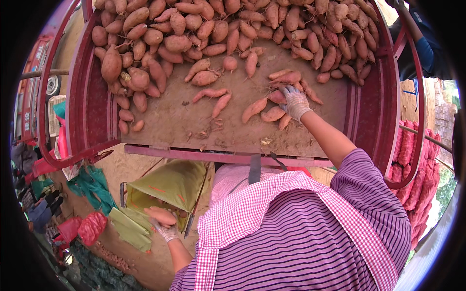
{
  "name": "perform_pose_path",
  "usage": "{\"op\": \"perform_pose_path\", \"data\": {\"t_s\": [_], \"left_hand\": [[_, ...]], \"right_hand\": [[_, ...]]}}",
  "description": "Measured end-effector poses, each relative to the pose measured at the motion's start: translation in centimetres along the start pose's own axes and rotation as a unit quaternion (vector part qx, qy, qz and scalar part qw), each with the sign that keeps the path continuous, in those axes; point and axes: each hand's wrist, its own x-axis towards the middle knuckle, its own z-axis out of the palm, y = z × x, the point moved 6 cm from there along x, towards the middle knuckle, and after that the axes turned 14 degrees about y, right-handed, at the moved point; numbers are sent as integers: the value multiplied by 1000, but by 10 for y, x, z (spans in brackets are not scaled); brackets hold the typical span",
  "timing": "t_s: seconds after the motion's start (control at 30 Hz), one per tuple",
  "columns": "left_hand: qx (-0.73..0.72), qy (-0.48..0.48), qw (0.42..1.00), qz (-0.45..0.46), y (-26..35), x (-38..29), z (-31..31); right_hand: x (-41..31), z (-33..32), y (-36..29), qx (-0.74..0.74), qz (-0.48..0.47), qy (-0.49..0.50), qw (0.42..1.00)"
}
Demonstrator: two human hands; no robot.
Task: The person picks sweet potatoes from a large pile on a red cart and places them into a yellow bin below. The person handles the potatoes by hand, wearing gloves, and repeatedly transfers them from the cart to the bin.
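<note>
My left hand, in a thin pale glove, holds a sweet potato beside the mouth of a yellow-green woven sack. More sweet potatoes show dimly inside the sack. On the brown bed of a red metal truck or trailer, my gloved right hand rests on several sweet potatoes, its fingertips over one reddish sweet potato. Whether it grips that one cannot be told. Other sweet potatoes lie just left of this hand, and a large heap fills the far side of the bed.
Red side rails flank the bed, with a red edge beam in front of me. Filled red mesh sacks are stacked at right. Green netting and a red mesh sack lie at left. Another person's arm shows upper right.
</note>
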Motion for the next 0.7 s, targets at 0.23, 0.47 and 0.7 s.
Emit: {"op": "perform_pose_path", "data": {"t_s": [0.23, 0.47, 0.7], "left_hand": [[26, 29, 993, -108, -54, 152, -68], [287, 99, 737, 604, -1, -2, 57], [249, -424, 837, 239, -114, -176, 251]], "right_hand": [[16, -4, -2, 45, 23, -53, 997], [-21, 2, 25, 681, 427, -54, 592], [-55, -36, -93, 817, 439, -188, 322]]}}
